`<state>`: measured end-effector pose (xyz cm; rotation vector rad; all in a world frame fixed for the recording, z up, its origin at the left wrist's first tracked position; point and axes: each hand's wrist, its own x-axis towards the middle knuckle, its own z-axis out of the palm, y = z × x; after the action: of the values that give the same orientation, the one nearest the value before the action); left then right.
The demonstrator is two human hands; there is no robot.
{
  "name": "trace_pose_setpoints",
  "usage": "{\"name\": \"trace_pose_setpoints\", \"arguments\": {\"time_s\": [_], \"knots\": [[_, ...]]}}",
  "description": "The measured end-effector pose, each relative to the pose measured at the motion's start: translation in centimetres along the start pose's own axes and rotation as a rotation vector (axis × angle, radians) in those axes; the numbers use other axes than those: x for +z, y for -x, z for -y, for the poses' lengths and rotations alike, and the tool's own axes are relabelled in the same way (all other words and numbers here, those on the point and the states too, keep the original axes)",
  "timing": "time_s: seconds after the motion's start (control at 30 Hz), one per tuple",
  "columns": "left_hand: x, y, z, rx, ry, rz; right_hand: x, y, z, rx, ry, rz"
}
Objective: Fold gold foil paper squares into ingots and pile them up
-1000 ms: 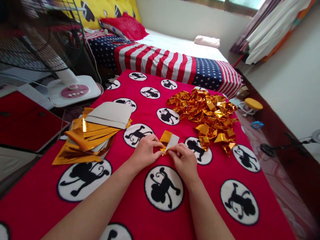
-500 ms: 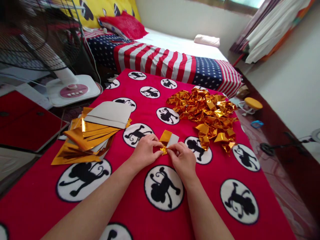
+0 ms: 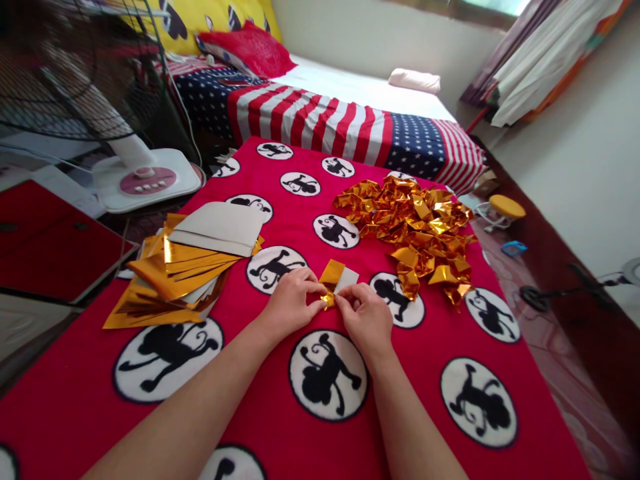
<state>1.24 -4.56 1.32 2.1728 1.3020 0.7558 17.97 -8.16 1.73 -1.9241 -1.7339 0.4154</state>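
Note:
Between my hands is a small piece of gold foil paper [image 3: 331, 273], partly folded, with one pale strip showing at its right. My left hand [image 3: 295, 297] pinches its near left edge between thumb and finger. From the right, my right hand [image 3: 366, 312] grips the near right edge, fingers curled in. On the left lies a fanned stack of flat gold sheets [image 3: 173, 273] with grey-white sheets [image 3: 220, 227] on top. A heap of folded gold foil pieces [image 3: 415, 220] sits at the far right of the red cloth.
The red cloth [image 3: 410, 413] with monkey circles covers the table. A white fan base [image 3: 165, 170] stands beyond its left edge, near a red panel [image 3: 55, 240]. Behind is a bed [image 3: 310, 123]; a yellow stool [image 3: 507, 206] is at the right.

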Motion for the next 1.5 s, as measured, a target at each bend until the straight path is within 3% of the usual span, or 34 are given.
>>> {"name": "trace_pose_setpoints", "arguments": {"time_s": [0.57,0.93,1.5], "knots": [[0.8,0.3,-0.4,-0.05,-0.048,-0.069,-0.1,-0.4,0.4,0.043,0.06,0.031],[0.6,0.4,-0.5,-0.054,-0.046,-0.042,-0.3,-0.8,0.6,0.13,0.045,0.067],[0.2,0.4,-0.9,-0.028,-0.147,0.019,-0.6,-0.4,-0.1,0.123,-0.01,0.052]]}}
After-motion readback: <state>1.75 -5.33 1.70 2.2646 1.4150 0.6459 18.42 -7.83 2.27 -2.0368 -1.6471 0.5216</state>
